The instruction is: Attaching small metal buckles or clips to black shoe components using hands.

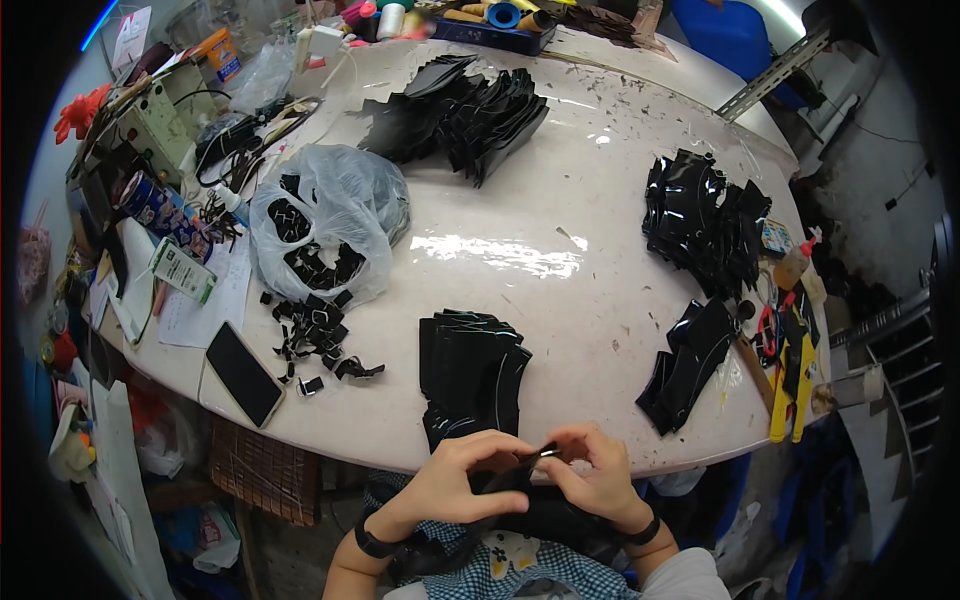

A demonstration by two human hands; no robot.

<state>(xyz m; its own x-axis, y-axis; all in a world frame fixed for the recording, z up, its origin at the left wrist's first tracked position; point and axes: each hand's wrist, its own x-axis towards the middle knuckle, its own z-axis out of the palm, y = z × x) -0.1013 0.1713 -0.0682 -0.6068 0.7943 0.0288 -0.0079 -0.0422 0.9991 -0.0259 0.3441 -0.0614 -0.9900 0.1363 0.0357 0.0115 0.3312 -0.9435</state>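
At the table's near edge, my left hand [468, 478] and my right hand [598, 474] pinch a glossy black leather-like piece [522, 468] between them. My fingers hide most of it, and dark material hangs below over my lap. Just beyond my left hand lies a stack of similar black cut pieces [472, 365]. Small black offcuts [318, 328] are scattered left of that stack. Behind them sits a translucent plastic bag [385, 215] with more offcuts inside.
Black piles lie at the far side [460, 110] and right [695, 215], with a smaller pile [688, 360] nearer. A phone [243, 374] rests at left. Yellow-handled cutters [790, 390] lie at the right edge. Bottles and tools crowd the left side.
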